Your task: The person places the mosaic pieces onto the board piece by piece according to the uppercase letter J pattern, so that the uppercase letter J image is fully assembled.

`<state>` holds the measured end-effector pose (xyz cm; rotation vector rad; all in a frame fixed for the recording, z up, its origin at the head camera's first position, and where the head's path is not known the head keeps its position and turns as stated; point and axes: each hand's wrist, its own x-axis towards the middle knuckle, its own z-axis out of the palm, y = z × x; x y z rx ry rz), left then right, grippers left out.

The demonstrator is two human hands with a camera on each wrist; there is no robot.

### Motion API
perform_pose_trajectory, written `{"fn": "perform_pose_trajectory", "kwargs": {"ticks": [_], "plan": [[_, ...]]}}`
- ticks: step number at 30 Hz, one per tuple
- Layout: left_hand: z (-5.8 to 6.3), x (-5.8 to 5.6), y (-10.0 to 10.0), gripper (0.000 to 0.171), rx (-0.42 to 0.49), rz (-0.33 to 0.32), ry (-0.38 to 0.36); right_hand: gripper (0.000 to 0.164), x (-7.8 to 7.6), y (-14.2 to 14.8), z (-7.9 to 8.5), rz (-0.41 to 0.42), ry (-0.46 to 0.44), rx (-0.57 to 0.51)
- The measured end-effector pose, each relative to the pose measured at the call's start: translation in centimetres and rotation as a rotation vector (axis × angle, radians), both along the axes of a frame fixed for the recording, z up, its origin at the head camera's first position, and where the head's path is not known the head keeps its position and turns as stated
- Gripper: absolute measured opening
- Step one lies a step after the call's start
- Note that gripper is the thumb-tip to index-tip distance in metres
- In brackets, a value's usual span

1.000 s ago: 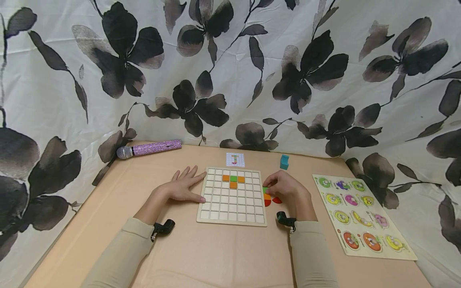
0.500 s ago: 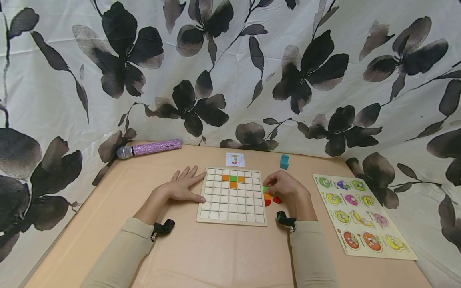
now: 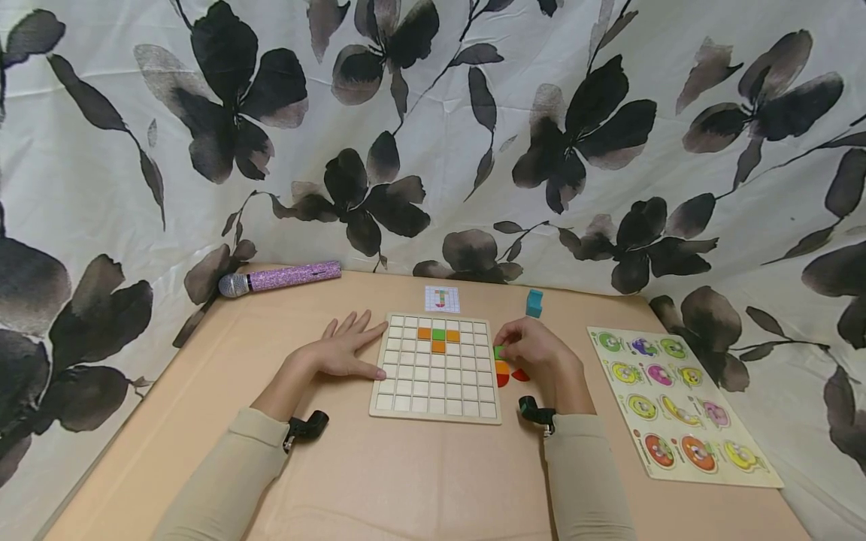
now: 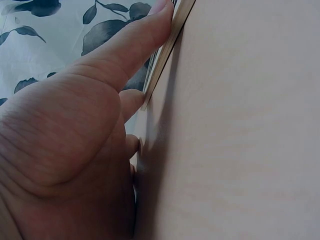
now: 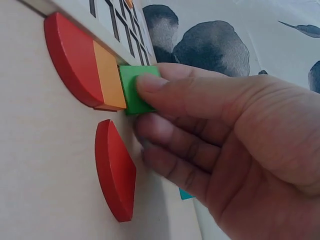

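In the head view, a white gridded board (image 3: pixel 433 383) lies on the table with three orange tiles (image 3: pixel 439 346) and one green tile (image 3: pixel 439 335) in its upper rows. My left hand (image 3: pixel 343 349) is spread flat at the board's left edge, its thumb and index fingertip touching the rim. On the right side, my right hand (image 3: pixel 537 357) pinches a green square block (image 5: pixel 135 92) between thumb and fingers. That block sits against an orange block (image 5: pixel 109 75), which adjoins a red quarter-round block (image 5: pixel 75 60) along the board's edge. Another red curved block (image 5: pixel 115 172) lies apart, below my curled fingers.
Behind the board lies a small gridded pattern card (image 3: pixel 442 300), with turquoise blocks (image 3: pixel 534 303) to its right. A glittery purple microphone (image 3: pixel 291 277) rests at the back left. A fruit puzzle board (image 3: pixel 683 406) lies on the right. Floral fabric (image 3: pixel 473 135) hangs behind the table.
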<state>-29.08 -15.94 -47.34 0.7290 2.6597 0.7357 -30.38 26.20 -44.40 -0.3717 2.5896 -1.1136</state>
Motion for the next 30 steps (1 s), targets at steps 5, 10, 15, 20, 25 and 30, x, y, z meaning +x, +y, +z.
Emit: {"fn": "perform_pose_trajectory", "kwargs": {"ticks": [5,10,15,20,25,30], "plan": [[0.7,0.2,0.1,0.112,-0.015,0.003,-0.016,0.011,-0.1,0.0,0.0,-0.032,0.050,-0.008],[0.8,0.3,0.2,0.110,-0.033,0.000,-0.009,0.014,-0.1,0.3,0.1,-0.040,0.086,-0.022],[1.1,0.4,0.3,0.108,-0.060,0.007,-0.016,0.017,0.0,0.3,0.2,-0.063,0.084,-0.048],[1.1,0.4,0.2,0.108,-0.068,0.006,-0.015,0.020,-0.2,0.3,0.3,-0.093,0.099,-0.060],[1.0,0.4,0.2,0.109,-0.060,0.000,-0.012,0.021,-0.2,0.2,0.5,-0.103,0.134,-0.073],[0.9,0.3,0.1,0.108,-0.076,0.008,-0.011,0.023,-0.2,0.1,0.5,-0.083,0.156,-0.078]]}}
